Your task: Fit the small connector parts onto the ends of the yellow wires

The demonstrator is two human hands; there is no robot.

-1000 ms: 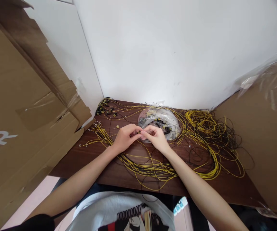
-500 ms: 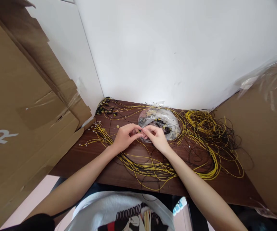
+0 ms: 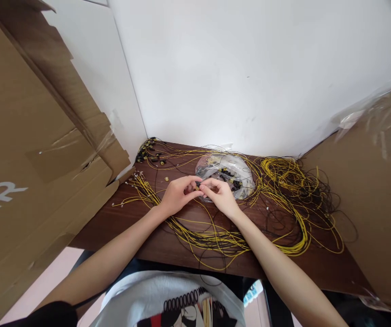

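Observation:
Near the middle of the brown table (image 3: 161, 259), my left hand (image 3: 178, 195) pinches a small black part (image 3: 198, 185) between thumb and fingers. My right hand (image 3: 220, 195) meets it fingertip to fingertip, its thumb and fingers pressed together at the same small part. Details of the part are too small to tell. Just behind my hands lies a clear plastic bag (image 3: 248, 170) with black and yellow pieces in it. A bundle of yellow and black wires (image 3: 209, 240) curves below my hands and passes under my right forearm.
Tangled yellow and black wires (image 3: 284, 175) lie at the right. Black connectors (image 3: 144, 152) are heaped at the back left corner. Cardboard (image 3: 46, 150) stands at the left, more cardboard (image 3: 379, 181) at the right, and a white wall (image 3: 236, 68) behind.
My fingertips have shifted slightly, and more of the small black part shows between them. My arms have stayed almost in place.

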